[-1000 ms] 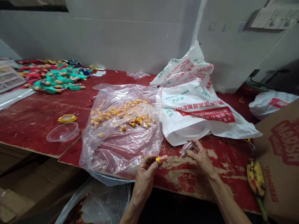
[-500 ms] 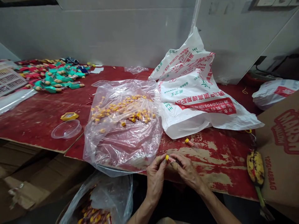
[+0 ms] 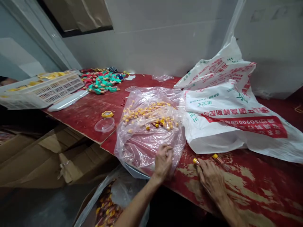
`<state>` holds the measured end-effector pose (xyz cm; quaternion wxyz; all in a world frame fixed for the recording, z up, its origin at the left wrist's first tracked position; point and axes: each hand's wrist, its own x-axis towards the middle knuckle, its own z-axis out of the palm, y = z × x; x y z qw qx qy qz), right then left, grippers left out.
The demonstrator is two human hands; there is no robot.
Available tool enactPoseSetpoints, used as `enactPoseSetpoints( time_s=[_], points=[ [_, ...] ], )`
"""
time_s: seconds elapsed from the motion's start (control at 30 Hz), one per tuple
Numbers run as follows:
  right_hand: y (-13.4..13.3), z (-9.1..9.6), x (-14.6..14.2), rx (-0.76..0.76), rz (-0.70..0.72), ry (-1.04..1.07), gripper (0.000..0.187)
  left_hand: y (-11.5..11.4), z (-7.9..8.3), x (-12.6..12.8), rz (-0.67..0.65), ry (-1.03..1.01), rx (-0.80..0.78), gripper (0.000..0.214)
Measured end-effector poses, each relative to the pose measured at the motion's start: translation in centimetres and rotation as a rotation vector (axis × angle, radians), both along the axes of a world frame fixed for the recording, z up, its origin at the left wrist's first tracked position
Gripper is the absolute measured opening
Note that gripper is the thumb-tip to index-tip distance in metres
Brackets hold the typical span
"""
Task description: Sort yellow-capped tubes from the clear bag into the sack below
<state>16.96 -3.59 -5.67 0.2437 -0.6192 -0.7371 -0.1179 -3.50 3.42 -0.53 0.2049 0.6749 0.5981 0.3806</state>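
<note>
My left hand (image 3: pixel 163 161) rests on the near edge of a clear plastic bag (image 3: pixel 142 148), its fingers curled down on the film. Inside the bag lie several small tubes with yellow caps (image 3: pixel 151 115). My right hand (image 3: pixel 210 178) lies on the red table (image 3: pixel 248 186) beside the bag. It pinches a small yellow-capped tube (image 3: pixel 196 161) at its fingertips, down at the table top. A second yellow-capped tube (image 3: pixel 215 156) lies loose on the table just right of that, below the white bag.
A large white printed bag (image 3: pixel 227 107) spreads over the table's right half. A clear bowl (image 3: pixel 104 125) and a yellow lid (image 3: pixel 107 114) sit left of the clear bag. Farther left are a white basket (image 3: pixel 44 90) and a pile of green and red pieces (image 3: pixel 100 82). Cardboard boxes (image 3: pixel 47 157) and an open bag of wrapped items (image 3: pixel 106 205) are below the table edge.
My hands have parted. The left went up to the clear bag's edge, and the right moved right and down to the table with the tube. The view swung left.
</note>
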Motion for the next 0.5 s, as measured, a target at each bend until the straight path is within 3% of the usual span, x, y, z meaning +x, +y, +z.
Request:
enactPoseSetpoints(
  time_s=[0.17, 0.27, 0.37, 0.5],
  points=[
    [0.7, -0.2, 3.5, 0.143, -0.053, -0.153, 0.033, 8.3, -0.4, -6.0, 0.306, 0.266, 0.004, 0.022],
    [1.5, 0.5, 5.9, 0.155, -0.238, -0.172, 0.032, 11.8, -0.6, -7.8, 0.382, 0.361, -0.032, 0.025],
    [3.9, 1.7, 8.4, 0.005, -0.446, -0.198, 0.028, 14.1, -0.7, -8.2, 0.407, 0.403, -0.048, 0.032],
    [9.3, 2.8, 10.6, -0.209, -0.470, -0.173, 0.026, 15.6, -1.0, -8.7, 0.395, 0.392, -0.035, 0.029]
  ],
)
